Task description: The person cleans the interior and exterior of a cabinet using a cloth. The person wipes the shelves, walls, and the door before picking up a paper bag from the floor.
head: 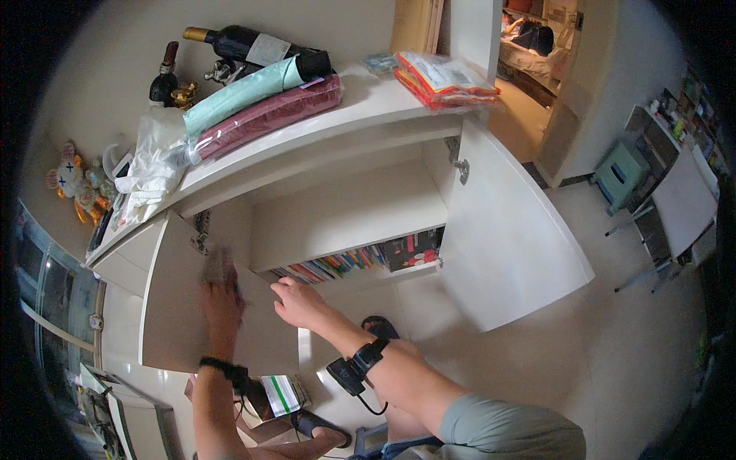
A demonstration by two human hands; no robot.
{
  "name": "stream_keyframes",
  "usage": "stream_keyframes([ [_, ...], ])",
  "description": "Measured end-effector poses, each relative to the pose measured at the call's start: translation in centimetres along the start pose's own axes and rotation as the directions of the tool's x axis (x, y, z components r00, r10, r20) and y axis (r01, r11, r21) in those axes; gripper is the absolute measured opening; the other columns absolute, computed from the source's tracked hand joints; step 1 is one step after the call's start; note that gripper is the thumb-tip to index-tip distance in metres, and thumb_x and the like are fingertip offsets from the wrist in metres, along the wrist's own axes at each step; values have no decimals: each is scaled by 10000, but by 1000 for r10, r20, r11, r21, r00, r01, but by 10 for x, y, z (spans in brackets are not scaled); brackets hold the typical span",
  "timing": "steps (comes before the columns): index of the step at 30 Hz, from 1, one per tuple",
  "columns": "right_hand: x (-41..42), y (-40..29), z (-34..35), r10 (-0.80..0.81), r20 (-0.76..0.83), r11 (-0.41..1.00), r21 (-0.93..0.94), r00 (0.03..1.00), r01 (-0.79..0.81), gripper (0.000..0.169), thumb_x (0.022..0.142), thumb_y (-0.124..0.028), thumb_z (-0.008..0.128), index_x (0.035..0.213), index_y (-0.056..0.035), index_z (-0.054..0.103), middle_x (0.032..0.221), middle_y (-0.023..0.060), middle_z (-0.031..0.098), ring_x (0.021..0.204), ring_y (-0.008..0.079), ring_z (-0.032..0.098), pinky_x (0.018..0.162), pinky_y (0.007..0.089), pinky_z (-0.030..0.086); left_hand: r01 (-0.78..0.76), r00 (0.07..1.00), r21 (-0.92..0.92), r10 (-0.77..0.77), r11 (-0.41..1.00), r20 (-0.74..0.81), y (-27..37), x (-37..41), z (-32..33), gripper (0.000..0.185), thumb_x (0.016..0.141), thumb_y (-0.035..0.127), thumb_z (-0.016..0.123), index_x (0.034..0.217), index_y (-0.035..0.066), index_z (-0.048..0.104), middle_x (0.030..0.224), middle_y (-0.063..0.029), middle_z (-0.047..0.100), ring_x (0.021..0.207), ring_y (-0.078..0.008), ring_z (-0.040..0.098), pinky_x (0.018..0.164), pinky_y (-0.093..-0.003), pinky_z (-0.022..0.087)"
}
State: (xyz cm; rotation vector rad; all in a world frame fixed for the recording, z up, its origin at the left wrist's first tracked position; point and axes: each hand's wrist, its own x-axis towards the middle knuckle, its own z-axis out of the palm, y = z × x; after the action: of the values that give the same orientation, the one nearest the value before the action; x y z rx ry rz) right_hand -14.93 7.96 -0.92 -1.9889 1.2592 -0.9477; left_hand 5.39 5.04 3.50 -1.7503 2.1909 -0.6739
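Note:
A white cabinet [322,129] stands before me with both doors swung wide. My left hand [221,293] is raised in front of the left door [178,322], near its upper hinge; it is blurred, and whether it holds something dark I cannot tell. My right hand [296,302] is loosely curled in front of the cabinet's opening, with no object visible in it. Behind it, a row of books [339,264] stands on the lower shelf beside a dark box [411,250]. The upper shelf [351,213] shows a bare surface. The right door [512,241] reaches out over the floor.
On the cabinet top lie a wine bottle [247,46], wrapped rolls [270,118], plastic bags [152,167] and red-edged packets [445,83]. Books [283,394] sit low by my foot. A green stool [621,172] stands right, beside a table; a person is visible through the doorway.

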Motion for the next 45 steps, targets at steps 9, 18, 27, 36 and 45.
stream_keyframes([
  [9,-13,-13,16,-35,68,998,45,997,32,377,831,-201,568,1148,2,544,1176,211,548,1019,372,577,875,422,484,-167,985,87,162,982,64,6,-156,77,652,870,290,458,1464,118,252,1532,-43,222,1389,-278,222,1115,-477,154],
  [18,-15,-25,32,-48,179,999,21,983,45,346,825,-190,566,1110,6,553,1119,219,554,1006,379,572,871,435,483,73,965,142,-34,987,-259,-38,-75,-11,660,813,273,558,1398,37,363,1393,-124,436,1139,-307,510,1027,-465,295],
  [27,-4,-13,15,31,125,999,-34,992,-27,338,847,-183,551,1125,8,534,1182,202,533,997,376,583,858,437,491,-78,995,148,68,986,73,13,-10,48,716,830,395,564,1419,69,322,1341,-109,484,1246,-268,429,1090,-453,217],
  [36,16,1,1,158,105,987,-50,982,-154,227,856,-152,540,1016,3,581,1087,202,571,995,341,586,851,434,490,-202,972,-254,225,946,65,75,-122,178,493,895,297,456,1334,72,461,1280,-150,510,1206,-301,448,1075,-488,251],
  [45,9,11,-1,63,12,969,-240,998,-58,302,827,-255,582,995,-9,634,994,197,639,981,339,603,862,449,481,-318,936,307,246,897,251,49,-108,146,519,901,290,442,1384,106,398,1387,-68,449,1267,-247,406,1095,-474,186],
])
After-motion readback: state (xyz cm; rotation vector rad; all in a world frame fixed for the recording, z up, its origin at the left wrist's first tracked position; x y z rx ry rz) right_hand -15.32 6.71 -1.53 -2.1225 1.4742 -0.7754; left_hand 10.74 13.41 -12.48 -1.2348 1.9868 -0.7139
